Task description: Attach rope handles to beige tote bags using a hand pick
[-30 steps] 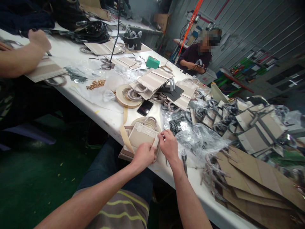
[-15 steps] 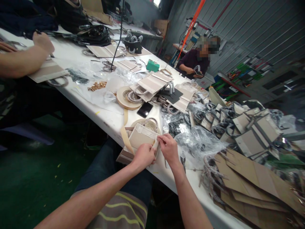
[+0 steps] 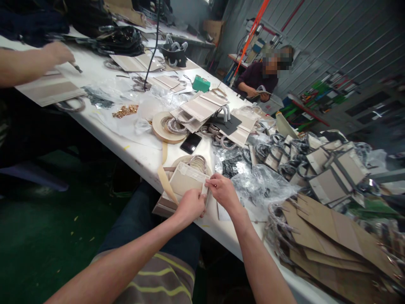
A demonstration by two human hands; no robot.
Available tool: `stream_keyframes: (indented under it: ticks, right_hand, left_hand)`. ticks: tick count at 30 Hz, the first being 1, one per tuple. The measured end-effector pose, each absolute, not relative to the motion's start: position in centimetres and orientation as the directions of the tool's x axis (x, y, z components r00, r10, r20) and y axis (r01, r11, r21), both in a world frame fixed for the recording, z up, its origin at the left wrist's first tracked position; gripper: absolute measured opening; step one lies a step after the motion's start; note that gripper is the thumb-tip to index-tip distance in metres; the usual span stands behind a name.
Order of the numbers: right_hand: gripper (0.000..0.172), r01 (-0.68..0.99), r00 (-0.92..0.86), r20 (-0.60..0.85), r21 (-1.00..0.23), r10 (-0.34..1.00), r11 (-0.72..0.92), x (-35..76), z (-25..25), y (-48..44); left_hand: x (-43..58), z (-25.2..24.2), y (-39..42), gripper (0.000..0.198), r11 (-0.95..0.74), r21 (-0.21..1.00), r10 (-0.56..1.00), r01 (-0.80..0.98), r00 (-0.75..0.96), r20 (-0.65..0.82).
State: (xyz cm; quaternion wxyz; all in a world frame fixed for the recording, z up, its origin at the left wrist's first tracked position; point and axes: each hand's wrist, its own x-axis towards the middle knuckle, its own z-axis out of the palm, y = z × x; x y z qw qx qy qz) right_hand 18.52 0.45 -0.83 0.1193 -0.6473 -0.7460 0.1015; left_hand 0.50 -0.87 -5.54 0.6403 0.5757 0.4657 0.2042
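Observation:
A beige bag panel (image 3: 188,179) lies tilted at the table's front edge, on top of other panels, with wrapped bag handles (image 3: 198,162) behind it. My left hand (image 3: 191,204) is closed at the panel's lower right edge, fingers curled around it. At the upper right corner my right hand (image 3: 223,191) pinches a pale tape strip (image 3: 205,188) that runs along that edge. The fingertips partly hide the strip. Across the panel's left side hangs a loose length of tan tape (image 3: 167,183), leading up toward a tape roll (image 3: 166,128).
A phone (image 3: 190,143) lies behind the panel. Plastic bags (image 3: 265,181) and piled bag parts (image 3: 329,181) spread rightward, with brown panels (image 3: 341,245) at front right. A co-worker's hand (image 3: 58,52) is at left; another person (image 3: 257,82) sits across the table.
My two hands stay at the panel's right edge, the right wrist slightly turned. The co-worker's hand at left has shifted and now shows a small tool. The view has moved slightly.

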Motion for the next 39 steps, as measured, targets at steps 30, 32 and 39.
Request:
stream_keyframes:
  ticks: [30,32,39]
  right_hand:
    - [0.024,0.693,0.234,-0.004,-0.7,0.972,-0.17,18.6,-3.5,0.9]
    - [0.037,0.568,0.307,-0.04,-0.794,0.951,-0.217,18.7,-4.5,1.3]
    - [0.06,0.476,0.47,0.018,-0.847,0.883,-0.236,17.9,-5.0,1.5]
  left_hand:
    - [-13.6,-1.7,1.4,0.047,-0.242,0.748,0.786,0.619,0.577,-0.223]
    - [-18.0,-1.7,4.5,0.059,-0.303,0.584,0.841,0.753,0.5,-0.209]
    - [-27.0,-1.6,13.7,0.081,-0.209,0.14,0.969,0.968,0.224,-0.107]
